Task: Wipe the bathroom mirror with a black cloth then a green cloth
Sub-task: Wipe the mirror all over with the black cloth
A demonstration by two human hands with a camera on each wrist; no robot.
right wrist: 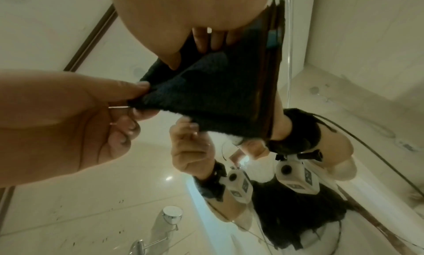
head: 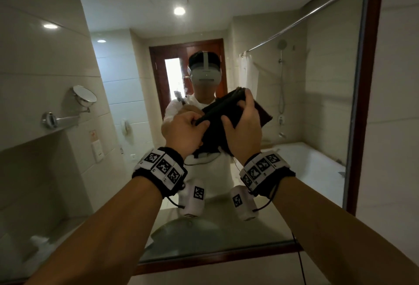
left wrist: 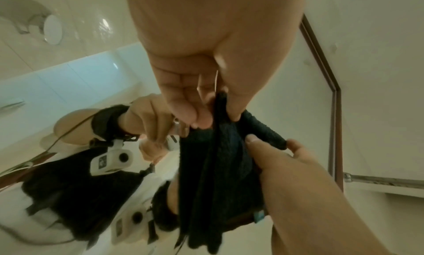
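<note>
A folded black cloth point(head: 217, 116) hangs at chest height just in front of the bathroom mirror point(head: 127, 62), and both my hands hold it. My left hand point(head: 196, 122) pinches its near left edge between thumb and fingers; the left wrist view shows that left hand point(left wrist: 218, 110) gripping the cloth point(left wrist: 213, 177) by its top fold. My right hand point(head: 239, 109) curls round the cloth's right side and upper edge. In the right wrist view the right hand point(right wrist: 201, 41) grips the cloth point(right wrist: 218, 96) while the left hand point(right wrist: 137, 99) pinches its corner. I cannot tell whether the cloth touches the glass.
The mirror's dark wooden frame point(head: 368, 80) runs down the right and along the bottom above the counter. A round shaving mirror point(head: 85, 95) on a chrome arm sticks out from the tiled left wall above a recessed shelf point(head: 34, 144). The glass reflects me, a bathtub and a shower.
</note>
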